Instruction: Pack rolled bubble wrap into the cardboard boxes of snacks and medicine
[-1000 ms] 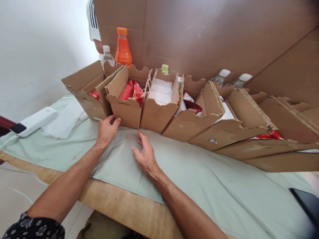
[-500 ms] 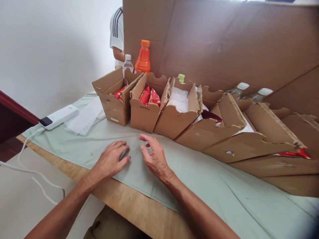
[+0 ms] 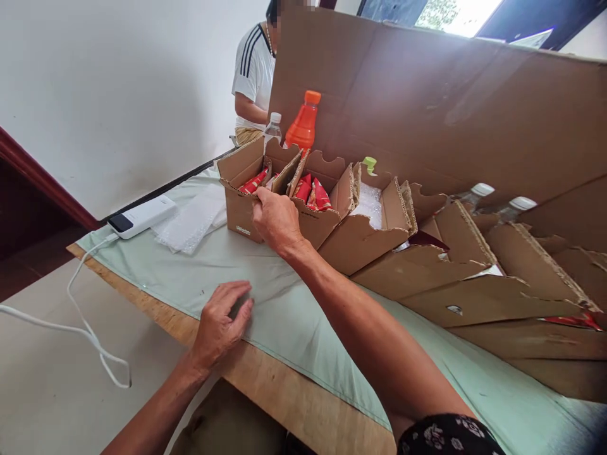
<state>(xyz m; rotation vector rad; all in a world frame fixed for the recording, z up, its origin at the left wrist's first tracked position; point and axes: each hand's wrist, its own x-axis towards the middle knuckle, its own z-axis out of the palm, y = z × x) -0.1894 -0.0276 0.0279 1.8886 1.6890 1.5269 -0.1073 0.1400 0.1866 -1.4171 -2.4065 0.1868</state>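
Observation:
My right hand point(image 3: 279, 220) is at the front edge of the leftmost cardboard box point(image 3: 239, 212), its fingers curled over the rim; the fingertips are partly hidden. Inside that box lie red packets point(image 3: 253, 182). My left hand point(image 3: 222, 323) rests on the green cloth point(image 3: 279, 316) near the table's front edge, with its fingers loosely curved, the thumb apart and nothing visible in it. Just right of my right hand stands a second cardboard box point(image 3: 322, 221) holding red packets point(image 3: 313, 193).
More cardboard boxes point(image 3: 422, 278) lean in a row to the right, one with bubble wrap point(image 3: 370, 205). Bottles, including an orange bottle point(image 3: 303, 123), stand behind. A white power bank point(image 3: 142, 216) with a cable and bubble-wrap sheets point(image 3: 194, 218) lie left. A person point(image 3: 253, 76) sits beyond a cardboard panel point(image 3: 427, 107).
My right hand has reached forward from the cloth to the leftmost box's rim. My left hand stays low over the cloth. The view has shifted, showing more of the person behind.

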